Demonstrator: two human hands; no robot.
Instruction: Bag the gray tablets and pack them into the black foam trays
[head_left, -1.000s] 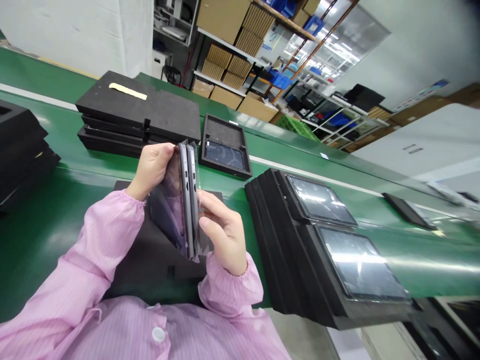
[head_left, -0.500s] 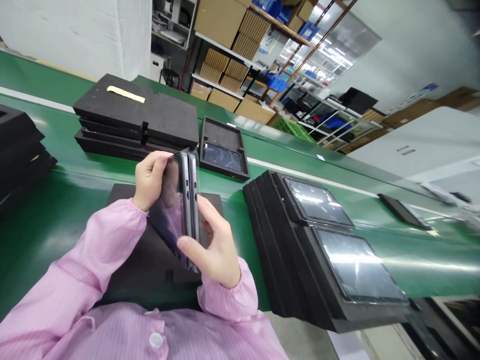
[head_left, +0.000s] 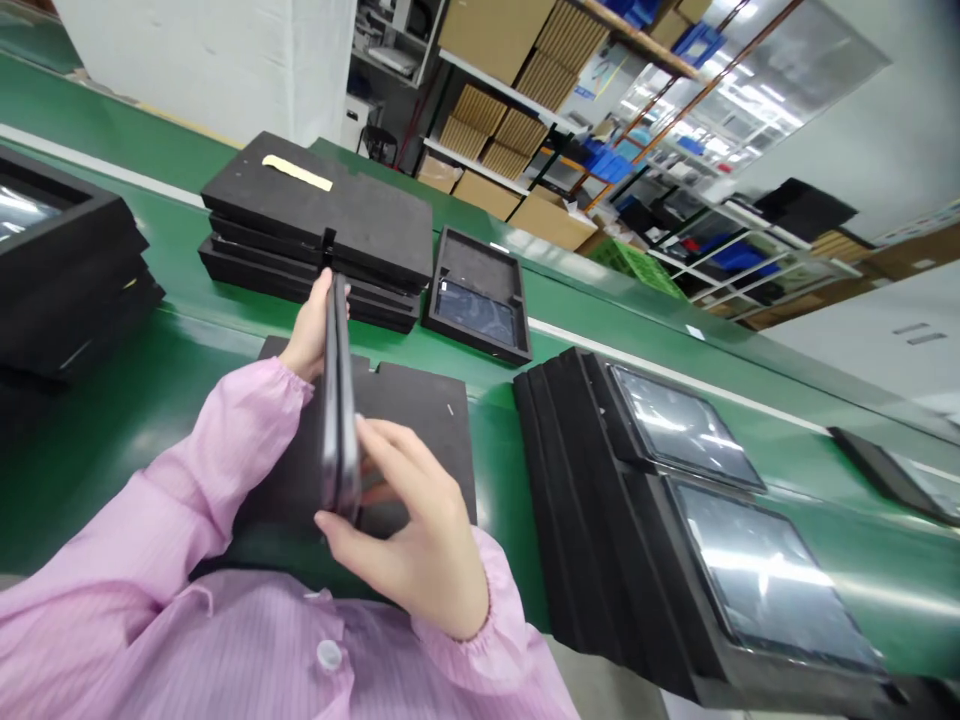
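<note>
Two dark tablets [head_left: 340,400] are pressed face to face and stand nearly on edge, so mostly their thin sides show. My left hand [head_left: 309,332] grips them at the far end, its fingers partly hidden behind them. At the near end my right hand [head_left: 412,515] holds the lower edge between thumb and fingers. Under the tablets lies a black foam tray [head_left: 420,420] on the green work surface. Blur softens the tablets' near edges.
A stack of black foam trays [head_left: 375,215] with a tape strip stands behind. Beside it, an open tray [head_left: 480,258] holds a dark tablet. To the right, stacked trays [head_left: 585,520] carry two tablets; more trays [head_left: 82,270] rise at left. The green conveyor [head_left: 495,440] runs underneath.
The tablets have turned from showing a screen at a slant to almost edge-on. My right hand has slid to their near end. The view has shifted, moving the surroundings rightward.
</note>
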